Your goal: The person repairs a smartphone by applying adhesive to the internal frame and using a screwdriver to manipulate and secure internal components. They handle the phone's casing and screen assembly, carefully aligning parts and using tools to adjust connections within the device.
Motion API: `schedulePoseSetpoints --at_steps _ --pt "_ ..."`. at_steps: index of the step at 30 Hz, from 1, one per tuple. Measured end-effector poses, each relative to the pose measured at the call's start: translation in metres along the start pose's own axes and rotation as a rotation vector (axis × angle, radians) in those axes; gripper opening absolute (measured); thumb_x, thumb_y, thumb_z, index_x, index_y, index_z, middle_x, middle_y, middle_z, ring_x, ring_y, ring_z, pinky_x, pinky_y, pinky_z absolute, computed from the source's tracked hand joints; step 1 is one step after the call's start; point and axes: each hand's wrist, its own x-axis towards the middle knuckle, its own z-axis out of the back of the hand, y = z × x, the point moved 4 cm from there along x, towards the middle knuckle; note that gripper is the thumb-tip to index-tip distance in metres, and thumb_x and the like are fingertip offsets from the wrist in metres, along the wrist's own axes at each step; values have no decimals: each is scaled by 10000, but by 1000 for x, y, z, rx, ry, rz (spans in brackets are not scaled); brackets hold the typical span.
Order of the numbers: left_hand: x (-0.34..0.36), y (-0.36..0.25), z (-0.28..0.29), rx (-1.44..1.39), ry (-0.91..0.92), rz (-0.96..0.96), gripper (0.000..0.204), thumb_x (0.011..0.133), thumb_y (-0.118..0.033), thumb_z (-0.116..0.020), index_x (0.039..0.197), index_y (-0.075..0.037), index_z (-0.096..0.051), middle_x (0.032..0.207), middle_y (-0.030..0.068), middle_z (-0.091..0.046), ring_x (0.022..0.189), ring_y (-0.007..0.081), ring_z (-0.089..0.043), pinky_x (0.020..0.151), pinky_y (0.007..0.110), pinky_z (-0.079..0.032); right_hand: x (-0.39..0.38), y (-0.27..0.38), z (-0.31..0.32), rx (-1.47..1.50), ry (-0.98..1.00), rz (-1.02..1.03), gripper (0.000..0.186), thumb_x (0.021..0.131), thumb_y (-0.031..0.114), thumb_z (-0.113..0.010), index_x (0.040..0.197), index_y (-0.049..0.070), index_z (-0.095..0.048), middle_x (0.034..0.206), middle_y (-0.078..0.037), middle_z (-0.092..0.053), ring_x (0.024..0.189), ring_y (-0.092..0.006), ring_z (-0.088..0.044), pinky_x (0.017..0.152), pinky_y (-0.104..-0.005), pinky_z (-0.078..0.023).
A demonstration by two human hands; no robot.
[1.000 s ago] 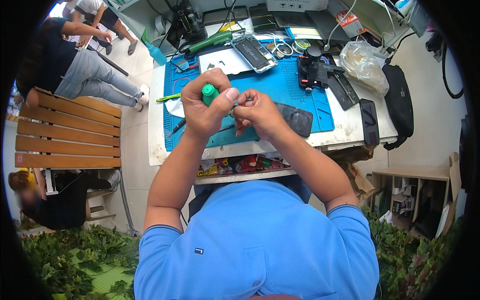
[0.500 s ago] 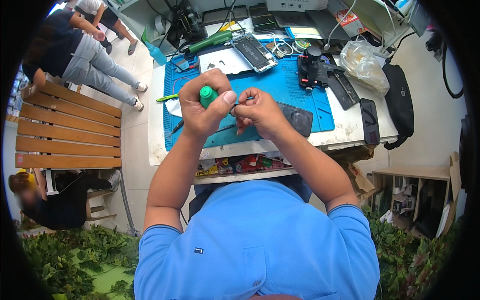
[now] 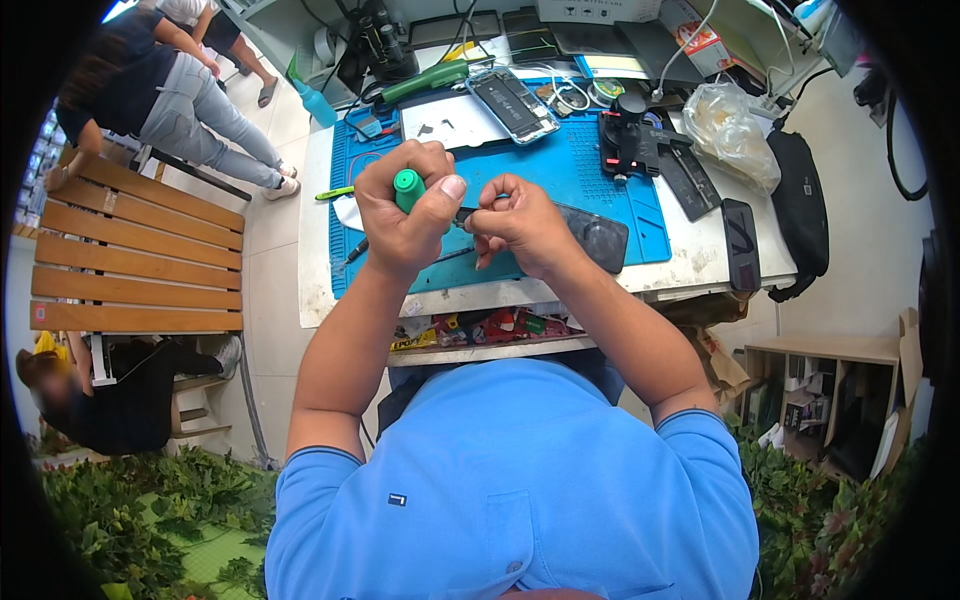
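Observation:
My left hand (image 3: 405, 230) is wrapped round a green cylindrical handle (image 3: 408, 184), its top end facing up. My right hand (image 3: 525, 225) is pinched just to its right on a small dark piece that I cannot make out, partly hidden between the hands. Both are over a blue work mat (image 3: 570, 150). A dark phone (image 3: 597, 238) lies beside my right hand. Behind my hands are an opened phone (image 3: 505, 105) with its battery showing and a white board (image 3: 445, 125) with small parts. A light-green tool (image 3: 334, 193) lies left of my left hand.
A black clamp fixture (image 3: 625, 145), plastic bag (image 3: 730, 135), black pouch (image 3: 800, 210) and phone (image 3: 740, 245) occupy the bench's right. Blue bottle (image 3: 315, 100) stands back left. People (image 3: 190, 125) stand left, near a slatted wooden bench (image 3: 135, 270); another person (image 3: 120, 390) sits lower left.
The standing person in jeans at left has shifted slightly to the right. My hands keep nearly the same place, with a slight shift; a dark piece shows more between them.

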Motion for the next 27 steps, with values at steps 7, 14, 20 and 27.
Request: schedulePoseSetpoints --at_steps 7,14,20,27 --pt "7 -12 -16 -52 -157 16 176 911 -38 -692 820 -50 -541 739 28 -527 649 93 -463 583 279 -422 0 -1 1 6 2 17 372 869 -13 -808 1092 14 -512 780 -93 -690 611 -175 -709 532 -364 -652" --pt "6 -13 -11 -185 -176 34 154 906 -23 -707 837 -51 -572 770 26 -552 659 89 -500 603 273 -465 -1 2 -1 -2 6 19 391 841 -21 -785 1102 -10 -494 786 -91 -676 616 -179 -717 540 -365 -656" --pt "9 -15 -9 -128 -171 22 206 956 -30 -641 842 -71 -475 748 41 -462 624 115 -425 539 292 -426 -3 5 -3 2 32 71 387 849 -27 -784 1104 -9 -494 800 -78 -668 618 -166 -713 542 -356 -654" --pt "13 -24 -12 -225 -278 24 208 951 -14 -651 837 -73 -488 722 24 -453 618 99 -420 534 279 -402 -3 3 -3 -43 48 116 342 904 -22 -792 1087 27 -508 777 -63 -673 615 -146 -698 551 -324 -644"
